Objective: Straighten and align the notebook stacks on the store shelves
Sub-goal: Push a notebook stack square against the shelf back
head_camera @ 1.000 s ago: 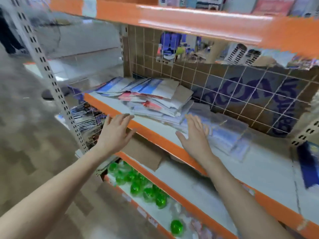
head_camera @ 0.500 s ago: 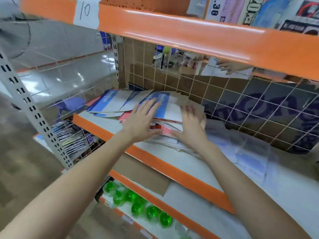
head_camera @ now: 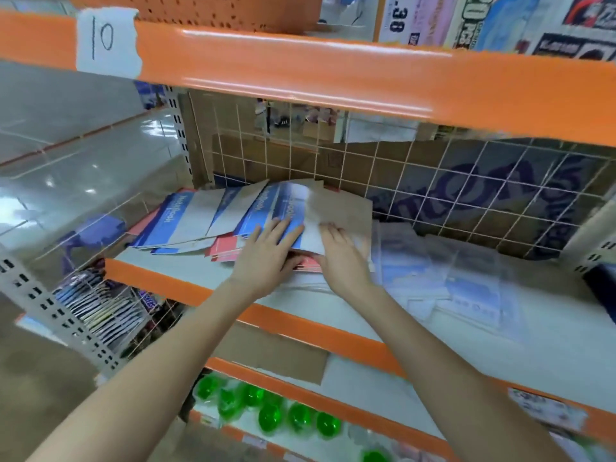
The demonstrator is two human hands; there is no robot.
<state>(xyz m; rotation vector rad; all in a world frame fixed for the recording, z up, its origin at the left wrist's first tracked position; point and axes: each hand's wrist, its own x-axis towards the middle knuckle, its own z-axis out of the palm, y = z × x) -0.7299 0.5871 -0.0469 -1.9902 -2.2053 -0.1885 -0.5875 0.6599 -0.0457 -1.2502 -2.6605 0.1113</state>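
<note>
Clearly the notebooks [head_camera: 233,221] lie fanned and skewed on the shelf [head_camera: 186,278], toward its left end, blue-and-white covers on top and red ones poking out beneath, a brown sheet [head_camera: 343,205] at the back right. To square them well, I judge the hands should bracket the pile from both sides and press inward together, then tap the front edges flush with the orange lip, rather than dragging single covers, which slide easily on one another. The loose clear sleeves [head_camera: 466,288] just to the right are best left out of the gather.

Left hand [head_camera: 266,258] lies palm down on the top cover, fingers straight and slightly spread, thumb tucked at the pile's front edge. Right hand [head_camera: 343,258] sits just beside it, fingers bent down over the cover's right edge; whether they actually pinch it or merely press is hard to say, as the view is soft there. Both forearms reach forward, converging on the pile.
</note>
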